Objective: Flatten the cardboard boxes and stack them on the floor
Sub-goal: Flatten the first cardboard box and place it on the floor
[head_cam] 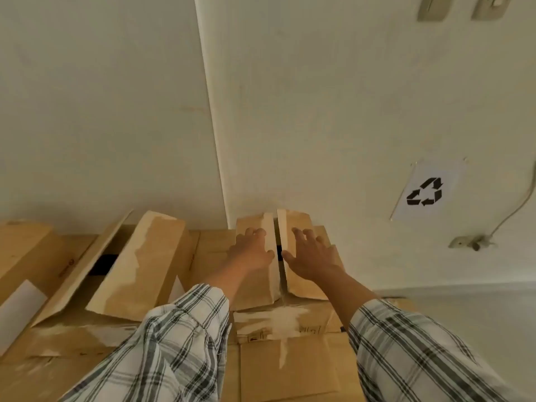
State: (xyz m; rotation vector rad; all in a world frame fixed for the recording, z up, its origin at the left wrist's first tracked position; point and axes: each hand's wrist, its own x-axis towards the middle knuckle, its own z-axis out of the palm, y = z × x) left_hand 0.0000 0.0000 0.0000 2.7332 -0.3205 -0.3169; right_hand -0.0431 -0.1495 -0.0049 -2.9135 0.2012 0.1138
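Observation:
A brown cardboard box stands against the wall with its two top flaps almost closed. My left hand lies flat on the left flap, fingers spread. My right hand lies on the right flap, fingers spread, thumb at the gap between the flaps. Both arms wear plaid sleeves. To the left is a second box whose flaps stand up, showing a dark opening. More cardboard lies at the bottom of the view.
A further box sits at the far left. On the white wall hang a recycling sign, a socket with a cable and switches. Pale floor shows at the right.

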